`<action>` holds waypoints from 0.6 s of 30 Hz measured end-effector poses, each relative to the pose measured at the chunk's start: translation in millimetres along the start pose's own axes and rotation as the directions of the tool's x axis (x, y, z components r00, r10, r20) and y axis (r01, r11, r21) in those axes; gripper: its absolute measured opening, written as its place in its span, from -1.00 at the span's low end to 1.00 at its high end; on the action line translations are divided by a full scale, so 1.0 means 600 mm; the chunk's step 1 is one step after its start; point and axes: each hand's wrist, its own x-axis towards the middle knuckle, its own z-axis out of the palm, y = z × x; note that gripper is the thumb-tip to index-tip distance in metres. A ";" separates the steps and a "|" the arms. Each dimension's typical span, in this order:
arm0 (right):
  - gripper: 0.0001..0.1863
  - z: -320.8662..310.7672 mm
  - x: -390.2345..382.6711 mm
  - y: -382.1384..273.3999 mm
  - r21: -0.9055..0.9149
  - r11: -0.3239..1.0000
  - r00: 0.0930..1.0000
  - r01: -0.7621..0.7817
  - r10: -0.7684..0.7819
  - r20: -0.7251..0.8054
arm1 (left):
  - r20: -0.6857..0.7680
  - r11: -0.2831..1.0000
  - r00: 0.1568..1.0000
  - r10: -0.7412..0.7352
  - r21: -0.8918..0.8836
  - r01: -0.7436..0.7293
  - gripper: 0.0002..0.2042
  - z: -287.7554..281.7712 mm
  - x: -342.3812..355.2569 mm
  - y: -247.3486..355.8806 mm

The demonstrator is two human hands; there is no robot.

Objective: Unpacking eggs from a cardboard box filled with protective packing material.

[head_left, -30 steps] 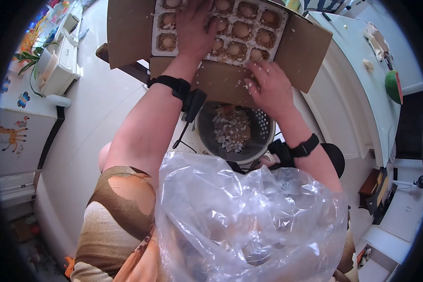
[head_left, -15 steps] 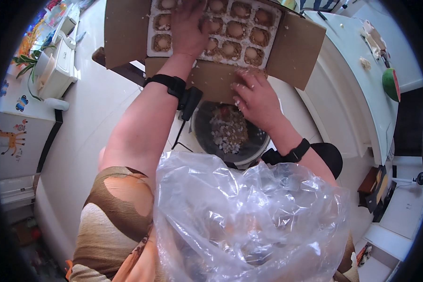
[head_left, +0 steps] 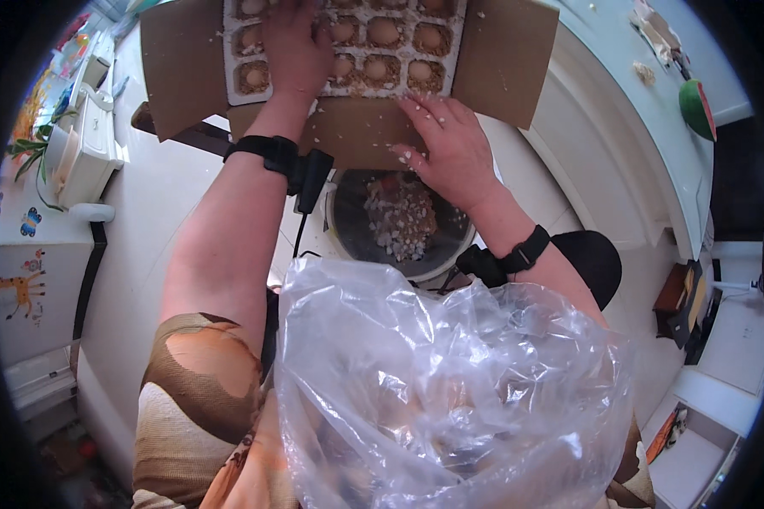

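Note:
An open cardboard box (head_left: 505, 59) at the top of the view holds a white foam tray (head_left: 250, 97). Eggs (head_left: 383, 32) sit in its square cells, bedded in brown crumbly filler. Over the left part of the tray reaches my left hand (head_left: 297, 55); its fingertips run past the upper edge, so what they touch is hidden. My right hand (head_left: 458, 157) is open at the near edge of the tray, above the box's near flap, thumb spread and white foam crumbs on its fingers. Below it stands a round dark bin (head_left: 352, 225) with white bits and brown filler (head_left: 399, 225) inside.
A clear plastic bag (head_left: 450, 382) lies over my lap. On the right, a pale counter (head_left: 603, 76) bears a cut watermelon (head_left: 697, 110). White drawers (head_left: 85, 157) and a potted plant (head_left: 34, 153) stand at the left. A dark wooden piece (head_left: 178, 123) shows beside the box.
The whole view has shifted, so the box sits farther left and higher in the picture. My right hand's fingers are now more spread along the tray's near edge. My left hand stays over the tray.

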 end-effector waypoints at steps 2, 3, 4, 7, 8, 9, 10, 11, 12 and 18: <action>-0.45 0.003 0.012 0.005 -0.098 0.990 0.991 -0.097 0.105 0.080 | -0.036 1.000 0.999 0.006 0.030 -0.005 -0.52 -0.001 -0.005 0.008; -0.41 0.004 0.020 0.005 -0.123 0.986 0.982 -0.115 0.132 0.135 | -0.062 0.998 0.998 0.014 0.054 -0.011 -0.52 0.000 -0.008 0.011; -0.37 0.005 0.026 0.005 -0.151 0.980 0.969 -0.132 0.159 0.188 | -0.074 0.998 0.997 0.017 0.062 -0.013 -0.52 -0.001 -0.008 0.013; -0.37 0.024 0.019 0.005 -0.213 0.970 0.984 -0.114 0.140 0.113 | -0.027 1.000 0.999 -0.028 0.008 0.028 -0.52 -0.003 -0.006 0.004; -0.37 0.026 0.015 0.003 -0.214 0.972 0.986 -0.101 0.127 0.109 | -0.041 0.998 0.999 -0.036 -0.051 0.034 -0.52 0.001 -0.004 -0.002; -0.39 0.026 0.011 0.001 -0.201 0.975 0.992 -0.099 0.113 0.059 | -0.055 0.993 0.998 -0.043 -0.112 0.037 -0.52 0.005 -0.003 -0.008; -0.42 0.026 0.009 0.003 -0.189 0.977 0.995 -0.097 0.100 0.008 | -0.067 0.994 0.997 -0.042 -0.106 0.035 -0.52 0.009 -0.004 -0.014; -0.42 0.026 0.005 0.010 -0.191 0.978 0.996 -0.089 0.092 0.003 | -0.056 0.996 0.998 -0.007 -0.089 0.002 -0.53 0.012 -0.005 -0.017; -0.50 0.024 0.002 0.018 -0.132 0.989 0.998 -0.065 0.061 -0.036 | -0.043 0.997 0.999 0.028 -0.071 -0.031 -0.54 0.016 -0.004 -0.021; -0.81 0.000 0.013 0.036 0.106 0.982 0.981 -0.157 0.167 -0.100 | -0.073 1.000 0.997 0.015 0.023 -0.013 -0.57 0.022 -0.008 -0.026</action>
